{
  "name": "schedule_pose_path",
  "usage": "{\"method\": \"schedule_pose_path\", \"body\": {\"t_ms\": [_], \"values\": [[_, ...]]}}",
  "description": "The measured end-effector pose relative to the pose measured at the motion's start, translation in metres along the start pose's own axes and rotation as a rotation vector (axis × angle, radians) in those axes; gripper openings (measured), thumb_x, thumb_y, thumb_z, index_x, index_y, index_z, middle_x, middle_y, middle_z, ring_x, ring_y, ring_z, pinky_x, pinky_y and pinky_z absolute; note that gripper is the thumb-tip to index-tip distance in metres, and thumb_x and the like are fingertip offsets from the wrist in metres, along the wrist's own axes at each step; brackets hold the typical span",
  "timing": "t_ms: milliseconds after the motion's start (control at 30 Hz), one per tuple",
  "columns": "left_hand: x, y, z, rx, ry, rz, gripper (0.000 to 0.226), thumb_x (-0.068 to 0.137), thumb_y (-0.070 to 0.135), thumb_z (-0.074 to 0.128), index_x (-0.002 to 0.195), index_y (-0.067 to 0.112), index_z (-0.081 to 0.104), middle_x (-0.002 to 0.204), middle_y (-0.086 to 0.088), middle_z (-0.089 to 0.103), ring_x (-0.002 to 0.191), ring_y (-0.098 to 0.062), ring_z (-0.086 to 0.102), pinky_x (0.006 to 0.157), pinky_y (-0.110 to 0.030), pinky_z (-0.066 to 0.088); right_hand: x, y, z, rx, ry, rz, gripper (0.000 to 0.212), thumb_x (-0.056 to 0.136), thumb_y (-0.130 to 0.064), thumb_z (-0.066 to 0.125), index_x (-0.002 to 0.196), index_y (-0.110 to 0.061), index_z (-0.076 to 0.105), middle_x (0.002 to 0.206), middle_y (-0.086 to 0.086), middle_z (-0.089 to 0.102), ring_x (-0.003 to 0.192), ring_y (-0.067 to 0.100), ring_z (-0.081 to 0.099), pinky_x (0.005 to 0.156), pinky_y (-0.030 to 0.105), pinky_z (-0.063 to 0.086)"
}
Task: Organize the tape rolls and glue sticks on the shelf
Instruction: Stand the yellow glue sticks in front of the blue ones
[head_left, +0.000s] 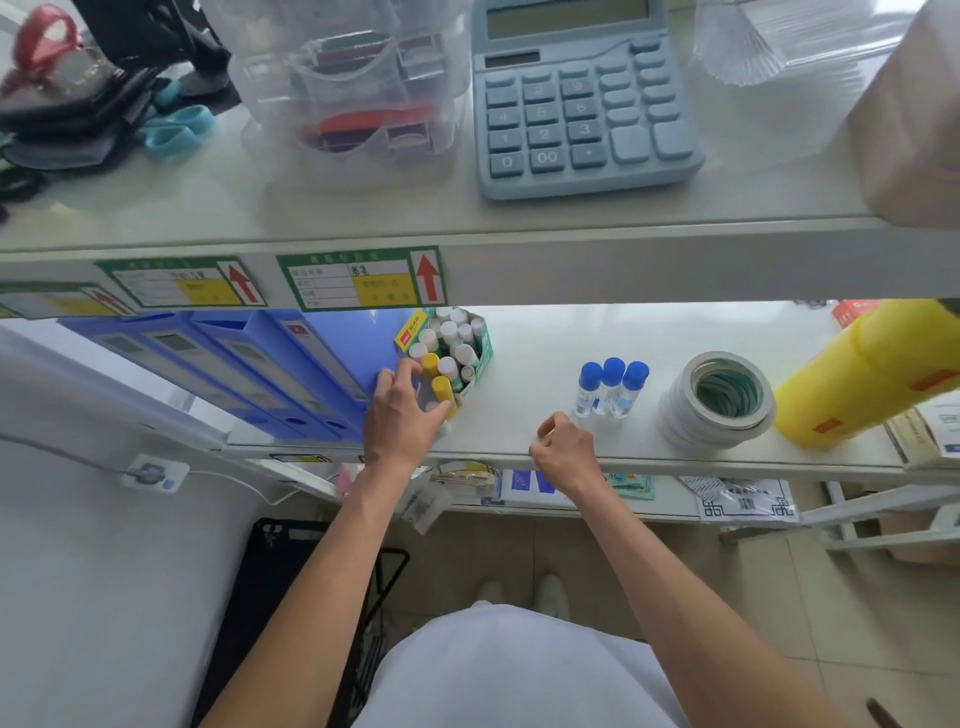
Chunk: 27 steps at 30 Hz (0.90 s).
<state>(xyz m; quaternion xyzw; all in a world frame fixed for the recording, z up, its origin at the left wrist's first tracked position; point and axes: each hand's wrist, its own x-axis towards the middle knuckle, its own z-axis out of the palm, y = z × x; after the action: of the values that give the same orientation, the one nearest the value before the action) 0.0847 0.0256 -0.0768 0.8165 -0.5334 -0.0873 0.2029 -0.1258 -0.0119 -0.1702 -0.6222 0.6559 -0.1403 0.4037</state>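
A small open green carton on the middle shelf holds several upright glue sticks with white caps and two with yellow caps. My left hand rests against the carton's near end, fingers curled around a glue stick there; what exactly it grips is partly hidden. A stack of white double-sided tape rolls stands further right on the same shelf. Three blue-capped glue bottles stand between carton and tape. My right hand hovers at the shelf's front edge, fingers loosely curled, holding nothing visible.
Blue file boxes stand left of the carton. A yellow container lies right of the tape. The upper shelf carries a blue calculator, a clear organiser and scissors. Papers and packets lie on the shelf below.
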Motion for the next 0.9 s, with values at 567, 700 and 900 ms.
{"method": "schedule_pose_path", "body": {"t_ms": [567,700,900], "values": [[0.008,0.015,0.019,-0.022,0.015,-0.136,0.042,0.082,0.041,0.077,0.109,0.016,0.056,0.105,-0.006,0.064,0.092,-0.028,0.064,0.061,-0.034,0.050,-0.001,0.003,0.001,-0.015,-0.015,-0.029,0.008,0.094,-0.015,0.063,0.101,-0.010,0.061,0.092,0.006,0.065,0.085,0.020,0.064,0.073,0.030,0.055],[0.014,0.015,0.015,-0.010,0.031,-0.121,0.033,0.084,0.033,0.077,0.105,0.014,0.060,0.102,-0.007,0.067,0.092,-0.029,0.066,0.067,-0.039,0.054,-0.002,0.003,0.000,-0.003,-0.021,-0.021,0.008,0.093,-0.014,0.063,0.099,-0.010,0.062,0.091,0.005,0.066,0.083,0.019,0.063,0.070,0.027,0.049],[0.012,0.026,-0.003,-0.107,0.141,-0.052,0.027,0.083,0.027,0.079,0.104,0.013,0.067,0.099,-0.006,0.070,0.088,-0.028,0.065,0.069,-0.038,0.053,-0.002,0.003,-0.001,0.000,-0.022,-0.022,0.006,0.093,-0.015,0.063,0.098,-0.012,0.060,0.089,0.003,0.064,0.083,0.018,0.062,0.070,0.027,0.051]]}}
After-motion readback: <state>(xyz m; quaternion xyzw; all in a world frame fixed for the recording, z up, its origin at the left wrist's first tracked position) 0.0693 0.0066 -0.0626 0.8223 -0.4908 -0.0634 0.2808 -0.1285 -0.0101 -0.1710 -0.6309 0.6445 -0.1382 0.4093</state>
